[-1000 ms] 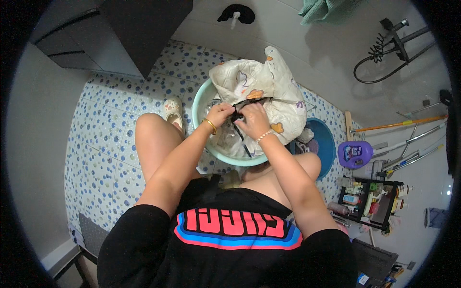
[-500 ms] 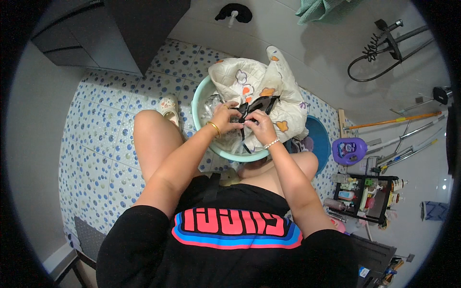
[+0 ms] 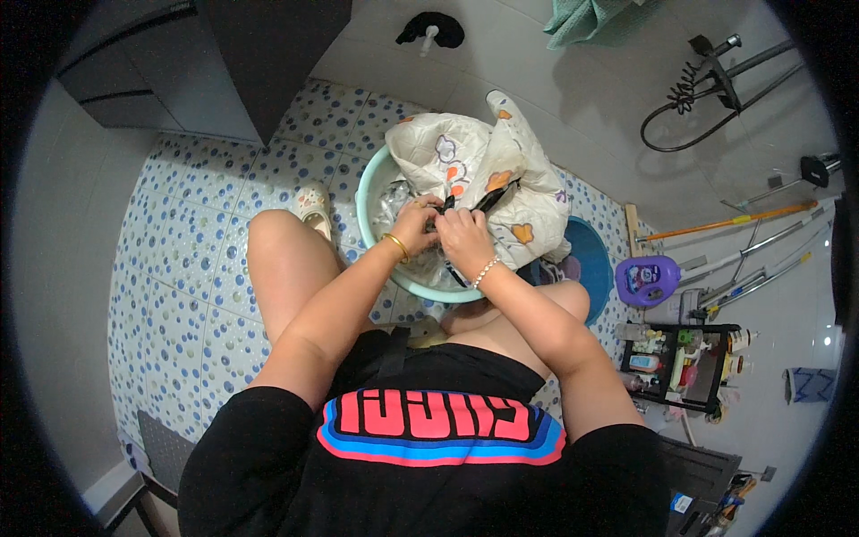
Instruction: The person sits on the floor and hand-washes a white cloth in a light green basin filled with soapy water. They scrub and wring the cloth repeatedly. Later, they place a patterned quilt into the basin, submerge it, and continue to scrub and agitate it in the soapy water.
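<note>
A pale mint basin (image 3: 365, 215) stands on the floor between my legs. White quilted fabric (image 3: 514, 201) with orange and purple flower prints is heaped in it and hangs over its far right rim. Clear, shiny plastic or water (image 3: 390, 201) shows at the basin's left side; I cannot tell which. My left hand (image 3: 417, 225) and my right hand (image 3: 465, 240) meet over the basin, fingers closed on a piece of black cloth (image 3: 495, 197). Their fingertips are close together, and the backs of the hands hide part of the cloth.
Right of the basin sits a blue tub (image 3: 589, 259) with dark items. Beyond it are a purple detergent bottle (image 3: 646, 280), poles (image 3: 734, 222) along the wall and a black rack (image 3: 689, 362) of bottles. A dark cabinet (image 3: 215, 72) stands far left; a shower hose (image 3: 667, 143) hangs right.
My right hand has turned, its back now upward, and moved left and slightly down against my left hand. The black cloth is more bunched and less of it shows.
</note>
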A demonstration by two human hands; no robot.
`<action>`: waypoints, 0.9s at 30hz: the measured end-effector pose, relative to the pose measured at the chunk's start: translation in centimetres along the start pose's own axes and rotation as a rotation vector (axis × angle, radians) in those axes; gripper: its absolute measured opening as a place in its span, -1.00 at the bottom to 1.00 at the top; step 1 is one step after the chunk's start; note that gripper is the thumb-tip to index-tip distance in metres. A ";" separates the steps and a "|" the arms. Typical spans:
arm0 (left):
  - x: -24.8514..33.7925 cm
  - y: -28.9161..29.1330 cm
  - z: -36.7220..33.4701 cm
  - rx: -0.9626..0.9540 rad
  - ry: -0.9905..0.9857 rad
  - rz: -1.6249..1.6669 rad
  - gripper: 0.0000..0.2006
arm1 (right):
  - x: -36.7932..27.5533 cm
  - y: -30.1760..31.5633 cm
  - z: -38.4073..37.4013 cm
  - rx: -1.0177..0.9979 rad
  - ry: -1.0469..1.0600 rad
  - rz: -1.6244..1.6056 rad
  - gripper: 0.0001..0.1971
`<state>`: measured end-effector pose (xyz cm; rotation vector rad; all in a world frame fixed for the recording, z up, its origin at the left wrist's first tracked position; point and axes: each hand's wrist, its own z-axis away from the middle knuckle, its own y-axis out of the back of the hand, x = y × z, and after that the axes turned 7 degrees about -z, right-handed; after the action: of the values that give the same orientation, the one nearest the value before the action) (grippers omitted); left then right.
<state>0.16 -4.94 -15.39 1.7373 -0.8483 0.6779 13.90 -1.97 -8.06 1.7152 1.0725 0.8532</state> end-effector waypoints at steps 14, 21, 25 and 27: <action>0.7 -0.1 0.3 0.004 0.015 -0.003 -0.71 | 0.7 -0.9 -0.7 -0.217 -0.118 -0.174 -0.93; 0.1 -1.3 0.8 0.089 -0.059 -0.099 -0.74 | -1.3 0.2 -1.0 -0.133 -0.330 0.037 -0.91; 0.4 -1.1 0.9 0.075 -0.047 -0.160 -0.70 | -1.5 0.1 -1.9 -0.257 -0.368 0.082 -0.87; 0.6 -1.1 0.9 0.100 -0.035 -0.106 -0.71 | -1.5 0.5 -2.2 -0.275 -0.325 0.105 -0.89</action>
<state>1.49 -5.67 -15.80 1.8743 -0.7516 0.6299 11.52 -2.73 -7.01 1.6169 0.6231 0.7178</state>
